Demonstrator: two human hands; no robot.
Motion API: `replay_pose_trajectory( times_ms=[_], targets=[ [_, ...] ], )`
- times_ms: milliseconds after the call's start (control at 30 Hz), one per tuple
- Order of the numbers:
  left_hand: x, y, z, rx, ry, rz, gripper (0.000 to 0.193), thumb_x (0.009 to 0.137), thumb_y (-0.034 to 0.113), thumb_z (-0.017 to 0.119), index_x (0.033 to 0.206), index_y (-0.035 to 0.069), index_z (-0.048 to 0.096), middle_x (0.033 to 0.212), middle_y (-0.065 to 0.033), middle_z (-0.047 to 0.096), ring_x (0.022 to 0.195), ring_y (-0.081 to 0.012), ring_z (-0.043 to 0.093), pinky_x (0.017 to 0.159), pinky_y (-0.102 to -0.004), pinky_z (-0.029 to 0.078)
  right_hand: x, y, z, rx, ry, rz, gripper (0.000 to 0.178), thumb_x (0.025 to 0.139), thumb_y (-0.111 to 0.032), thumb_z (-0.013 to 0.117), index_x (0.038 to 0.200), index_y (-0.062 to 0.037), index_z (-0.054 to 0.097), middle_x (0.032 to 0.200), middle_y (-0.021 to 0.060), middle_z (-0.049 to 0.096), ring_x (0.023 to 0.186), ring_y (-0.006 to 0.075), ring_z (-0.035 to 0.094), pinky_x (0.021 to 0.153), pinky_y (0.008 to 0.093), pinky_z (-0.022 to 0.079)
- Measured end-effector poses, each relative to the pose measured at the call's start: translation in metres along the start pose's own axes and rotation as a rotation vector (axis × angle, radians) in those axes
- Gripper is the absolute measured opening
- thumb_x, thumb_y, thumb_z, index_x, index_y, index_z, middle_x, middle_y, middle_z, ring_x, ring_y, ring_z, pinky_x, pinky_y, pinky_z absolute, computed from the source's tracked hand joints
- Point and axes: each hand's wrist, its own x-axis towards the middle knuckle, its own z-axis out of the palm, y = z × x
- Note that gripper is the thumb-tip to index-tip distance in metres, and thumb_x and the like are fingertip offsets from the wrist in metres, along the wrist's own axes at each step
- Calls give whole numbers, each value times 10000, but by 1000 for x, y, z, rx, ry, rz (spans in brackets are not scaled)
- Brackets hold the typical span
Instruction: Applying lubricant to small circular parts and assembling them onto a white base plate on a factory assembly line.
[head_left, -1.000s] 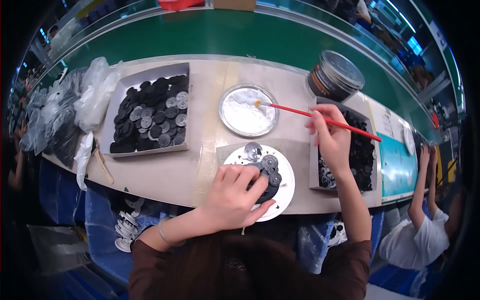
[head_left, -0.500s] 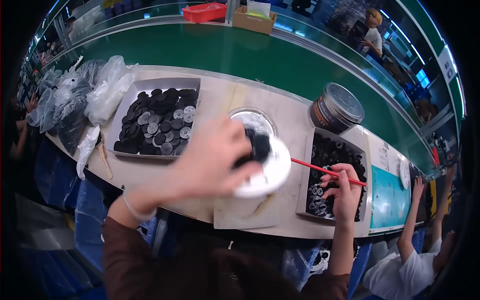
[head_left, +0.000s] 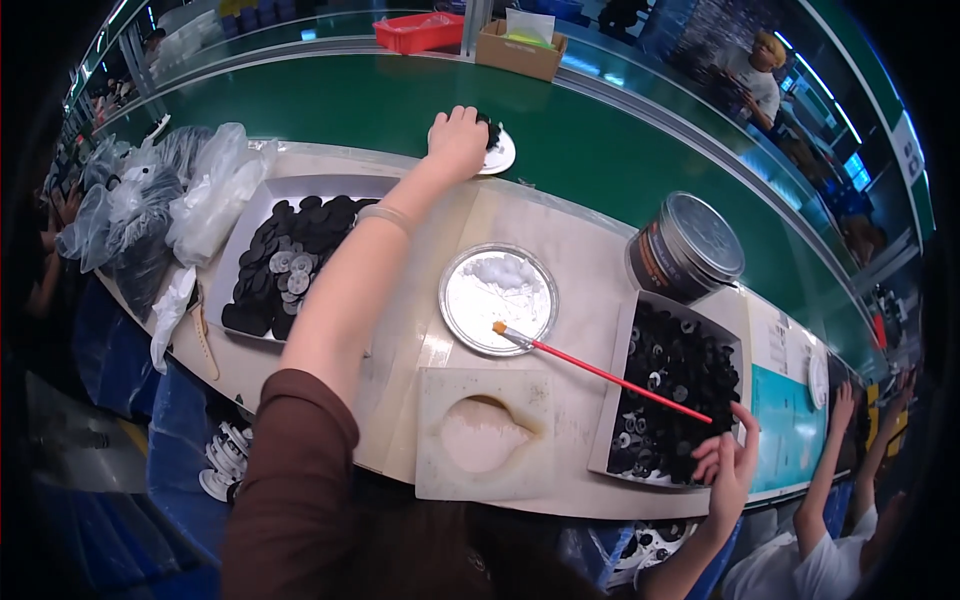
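At the near edge of the green conveyor belt, my left hand is closed on a white disc-shaped part with a black piece on top; my fingers hide most of it. My right hand has its fingers apart and bent, empty, over the near right corner of a box of small black parts. A red-handled brush lies just beyond those fingers. Its bristles rest in a round dish of white paste, and its handle reaches over the box.
A pale block with a rounded cutout lies nearest me. Left of it stands a box of black discs, with plastic bags beyond. A lidded tin stands behind the right box. Co-workers' arms show at right.
My left hand has carried the white part away from over the dish, forward to the belt. My right hand has let go of the brush, which now rests on the dish, and drawn nearer me.
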Motion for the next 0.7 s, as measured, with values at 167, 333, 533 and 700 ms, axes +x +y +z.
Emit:
replay_pose_trajectory(
  times_ms=[167,333,533,700],
  targets=[
    [8,-12,9,368,231,-51,254,659,110,621,906,75,573,900,-56,528,906,-202,491,703,-345,362,-17,5,-8,46,105,-110,246,923,-141,392,1133,-24,440,582,33,513,388,36,400,358,128,241],
    [-28,6,-68,20,92,-28,169,636,120,631,798,72,632,859,-98,631,865,-246,591,700,-372,435,-38,-6,-2,45,-105,-156,159,859,-67,464,718,0,492,545,50,513,445,75,455,407,177,310],
    [-211,-15,-206,-823,82,227,67,727,58,551,778,30,585,686,-96,558,669,-256,547,615,-366,436,-49,-6,14,400,-400,-349,561,955,-317,269,626,58,524,440,118,482,356,146,393,363,235,291],
    [-382,-81,-198,-1281,-176,-528,89,798,68,569,807,3,630,689,-21,588,619,-81,530,548,-209,410,-60,-16,25,324,-435,-300,616,950,-402,207,670,23,555,528,93,482,480,146,446,443,218,336]
  ],
)
